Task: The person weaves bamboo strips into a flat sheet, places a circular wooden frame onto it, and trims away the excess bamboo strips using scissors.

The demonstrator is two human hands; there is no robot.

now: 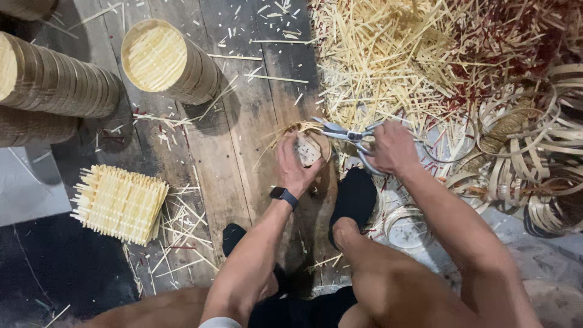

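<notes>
1. Left hand (296,165) presses a small woven disc (308,147) down against the plank floor (243,140), fingers closed over its near edge; pinning it likely keeps it from turning under the blades.
2. Right hand (395,147) grips the handles of metal scissors (346,135); blades parted, tips at the disc's far rim where loose strip ends stick out.
3. Disc sits just ahead of the person's black-socked foot (355,197), close to the body for a steady reach.
4. Pile of cut strips (395,54) lies beyond the scissors; coiled hoops (534,152) at right.
5. Finished round baskets (167,61) stacked at left, square woven mats (120,203) near them, well apart from the cutting.
</notes>
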